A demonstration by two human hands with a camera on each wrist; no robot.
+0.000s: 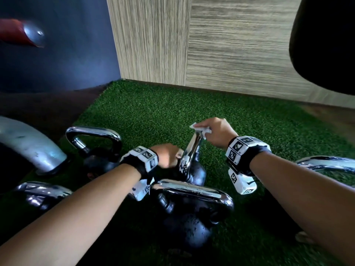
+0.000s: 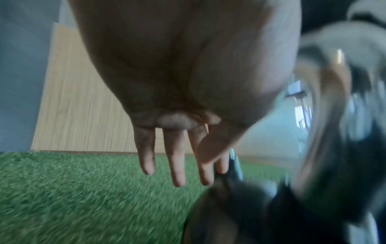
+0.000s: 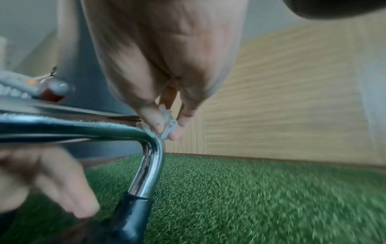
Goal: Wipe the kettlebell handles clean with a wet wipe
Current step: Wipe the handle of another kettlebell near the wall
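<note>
Near the middle of the head view, the right hand (image 1: 216,132) pinches a crumpled white wet wipe (image 1: 201,129) against the top far corner of a chrome kettlebell handle (image 1: 190,152). That handle runs edge-on toward the camera and rises from a black kettlebell body (image 1: 197,172) standing on the green artificial turf (image 1: 153,112). In the right wrist view the thumb and fingers (image 3: 177,130) are curled round the wipe (image 3: 167,123) and press it on the bend where the top bar of the handle (image 3: 150,165) turns down into its post. The left hand (image 1: 168,155) sits just left of the same handle, at its lower part; in the left wrist view its fingers (image 2: 177,165) hang straight and relaxed, grasping nothing, beside the blurred dark body of the kettlebell. Other kettlebells with chrome handles stand around: one at left centre (image 1: 94,141), one at the bottom centre (image 1: 194,196) nearest the camera, one at the lower left edge (image 1: 42,191) partly behind the left forearm, and a handle at the right edge (image 1: 326,164). A grey metal tube (image 1: 30,144) curves down to the floor at the left edge. Pale wood-grain panels (image 1: 230,45) fill the upper centre and a dark blue wall (image 1: 67,45) the upper left. Both wrists wear black straps with white marker blocks.
</note>
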